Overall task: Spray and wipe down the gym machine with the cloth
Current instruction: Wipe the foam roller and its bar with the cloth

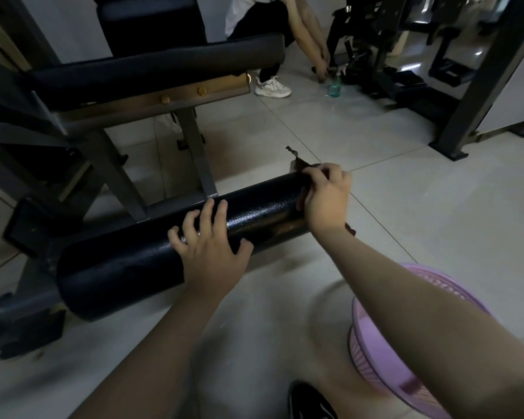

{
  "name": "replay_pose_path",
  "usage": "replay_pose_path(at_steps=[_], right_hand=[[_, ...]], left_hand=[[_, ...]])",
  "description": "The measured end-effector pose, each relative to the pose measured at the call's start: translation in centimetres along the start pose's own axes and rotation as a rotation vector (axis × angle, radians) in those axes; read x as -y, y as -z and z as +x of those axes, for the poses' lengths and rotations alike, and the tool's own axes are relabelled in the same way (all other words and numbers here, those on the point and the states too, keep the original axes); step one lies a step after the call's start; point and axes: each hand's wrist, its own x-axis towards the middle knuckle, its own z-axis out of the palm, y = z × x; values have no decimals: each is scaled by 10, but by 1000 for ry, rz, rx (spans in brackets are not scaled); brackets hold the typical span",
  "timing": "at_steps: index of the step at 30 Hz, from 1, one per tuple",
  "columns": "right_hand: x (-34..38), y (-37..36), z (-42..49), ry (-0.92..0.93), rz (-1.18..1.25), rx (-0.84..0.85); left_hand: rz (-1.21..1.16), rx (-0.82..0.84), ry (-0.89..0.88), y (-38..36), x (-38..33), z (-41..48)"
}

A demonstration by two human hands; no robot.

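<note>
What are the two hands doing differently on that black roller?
The left hand lies spread and bare on the middle of the black roller pad, holding nothing. The right hand is curled at the pad's far end, gripping a dark cloth against it. Both touch the same pad.

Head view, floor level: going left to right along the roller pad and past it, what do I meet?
Roller pad's free left end → left hand resting on the pad → right hand pressing the brown cloth at the pad's right end → pink basket.
</note>
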Motion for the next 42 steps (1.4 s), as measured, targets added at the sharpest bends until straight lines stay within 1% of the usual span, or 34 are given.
replay_pose_path(at_steps=[1, 2, 5, 7, 9, 11, 12, 13, 16, 18, 20, 22, 26, 29, 31, 32, 33, 34, 36, 37, 40, 42], right_hand=[[10, -5, -5, -16, 11, -11], [22, -9, -10, 7, 18, -3], [60, -21, -32, 236, 63, 97], [78, -24, -42, 338, 99, 187], [80, -23, -41, 416, 83, 252], [66, -20, -34, 499, 26, 247], [55, -17, -28, 485, 7, 213], [44, -14, -19, 421, -12, 164], [11, -7, 1, 139, -26, 57], [2, -4, 4, 45, -26, 10], [6, -7, 3, -38, -6, -18], [24, -13, -2, -38, 21, -19], [76, -24, -32, 214, 100, 91], [91, -23, -39, 325, 198, 171], [78, -19, -29, 449, 121, 235], [66, -16, -21, 465, 63, 244], [51, -12, -11, 429, 7, 231], [33, -7, -1, 348, -24, 201], [0, 4, 12, 175, -37, 118], [-9, 7, 16, 116, -32, 77], [-9, 2, 17, -12, 6, -5], [4, -5, 12, -47, 14, -33]], left_hand=[[7, 13, -3, 0, 1, 1], [15, 35, -7, 2, 1, 4], [25, 95, -6, 7, 4, 18], [35, 122, -15, 8, 6, 26], [42, 126, -30, 8, 8, 28], [40, 136, -23, 9, 8, 28], [40, 141, -21, 8, 8, 27], [41, 138, -21, 8, 7, 28], [43, 114, -24, 5, 7, 26], [44, 97, -24, 4, 8, 26], [48, 88, -21, 3, 8, 26], [47, 87, -15, 2, 7, 27], [43, 79, -5, 2, 7, 28], [53, 67, -37, 4, 9, 25], [49, 85, -31, 5, 8, 26], [48, 93, -24, 5, 8, 27], [47, 94, -20, 4, 8, 27], [46, 92, -21, 3, 8, 26], [46, 78, -28, 2, 8, 25], [48, 70, -31, 1, 9, 25], [52, 75, -25, 2, 8, 26], [43, 73, -28, 2, 8, 27]])
